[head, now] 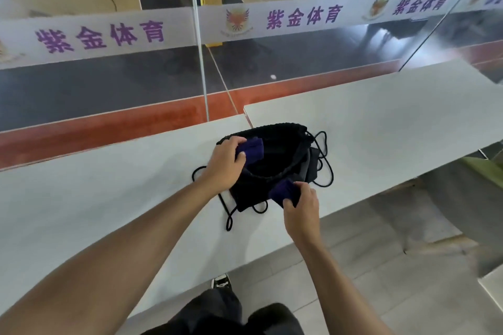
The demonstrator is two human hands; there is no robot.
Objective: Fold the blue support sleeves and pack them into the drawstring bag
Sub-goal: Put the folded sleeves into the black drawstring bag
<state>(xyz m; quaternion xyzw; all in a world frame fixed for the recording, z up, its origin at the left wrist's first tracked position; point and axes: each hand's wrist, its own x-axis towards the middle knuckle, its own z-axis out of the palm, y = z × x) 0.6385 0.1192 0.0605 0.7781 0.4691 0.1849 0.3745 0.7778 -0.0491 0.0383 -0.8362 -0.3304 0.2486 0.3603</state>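
Folded blue support sleeves [251,150] [283,192], soft and light, are gripped by left hand [226,162] and right hand [300,202] at the black drawstring bag [275,160] mouth, frame centre, on the bench [381,128].

Black drawstring bag [275,160] lies open-mouthed on the white table, one folded blue sleeve [251,150] at its far rim, another [283,192] at its near rim.

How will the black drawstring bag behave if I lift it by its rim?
The drawstring bag lies slumped on the table, so it will probably sag. Its loose cords will likely dangle and may snag.
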